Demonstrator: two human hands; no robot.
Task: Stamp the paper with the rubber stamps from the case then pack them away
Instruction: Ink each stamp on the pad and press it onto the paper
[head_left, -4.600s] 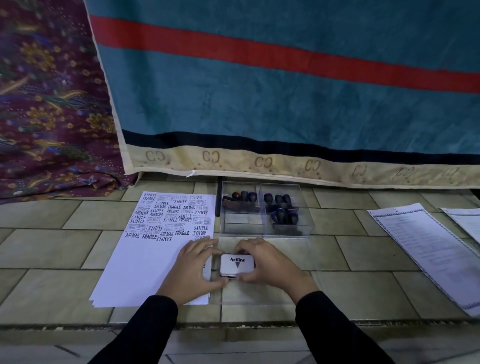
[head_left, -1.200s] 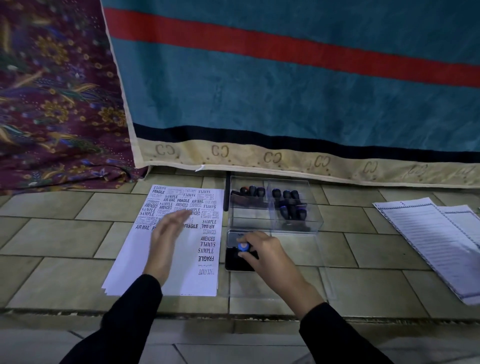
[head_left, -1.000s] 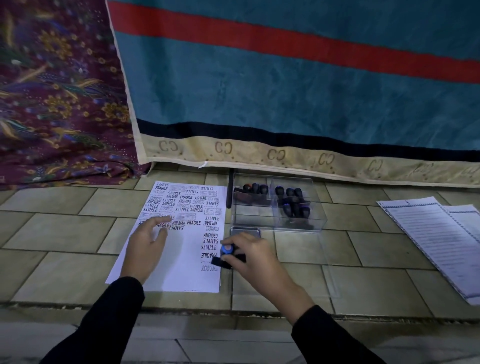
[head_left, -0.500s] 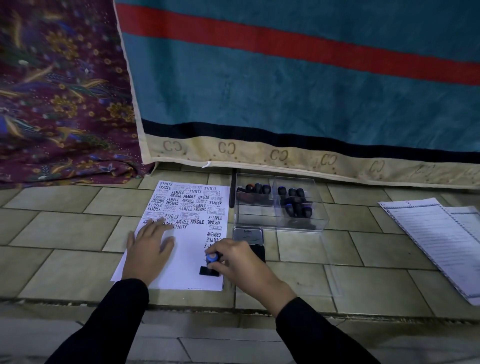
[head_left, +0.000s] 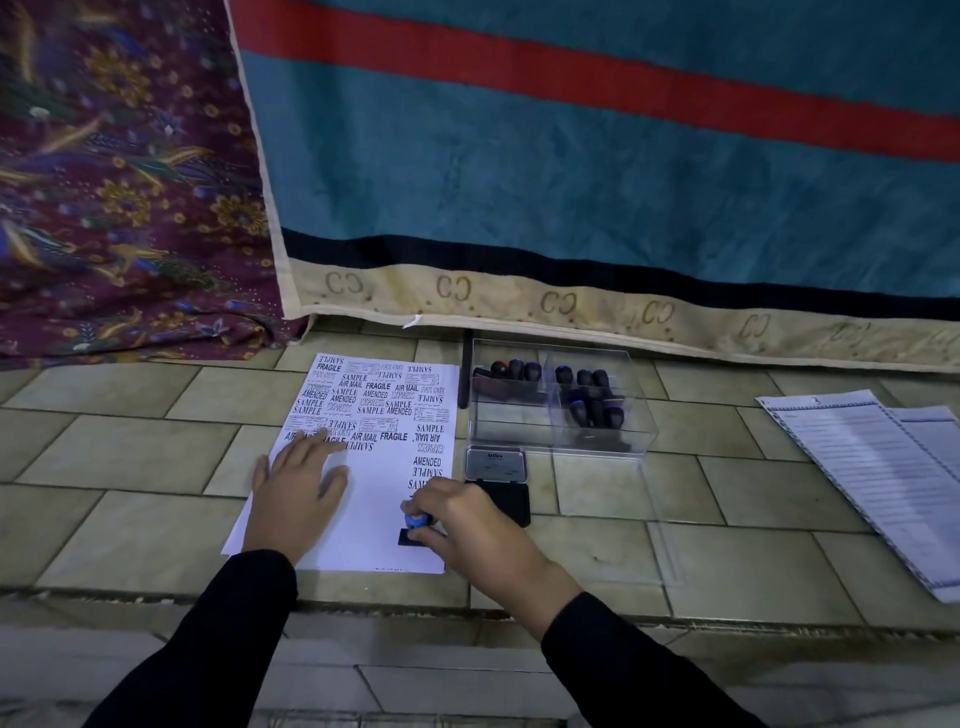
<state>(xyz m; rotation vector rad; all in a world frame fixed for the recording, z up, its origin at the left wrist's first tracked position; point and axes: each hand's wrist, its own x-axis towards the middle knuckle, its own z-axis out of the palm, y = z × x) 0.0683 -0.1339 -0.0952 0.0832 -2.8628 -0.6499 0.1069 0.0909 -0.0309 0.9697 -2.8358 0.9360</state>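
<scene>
Stamps (head_left: 582, 395) in clear case (head_left: 639, 441)

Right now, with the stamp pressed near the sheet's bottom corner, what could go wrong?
The stamp sits close to the lower right edge of the paper; part of the print may miss. The right hand grips only its blue knob, so a tilt could smear. The open ink pad lies beside that wrist and could be bumped.

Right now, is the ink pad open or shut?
Open: the ink pad has its lid raised toward the case, black pad exposed.
</scene>
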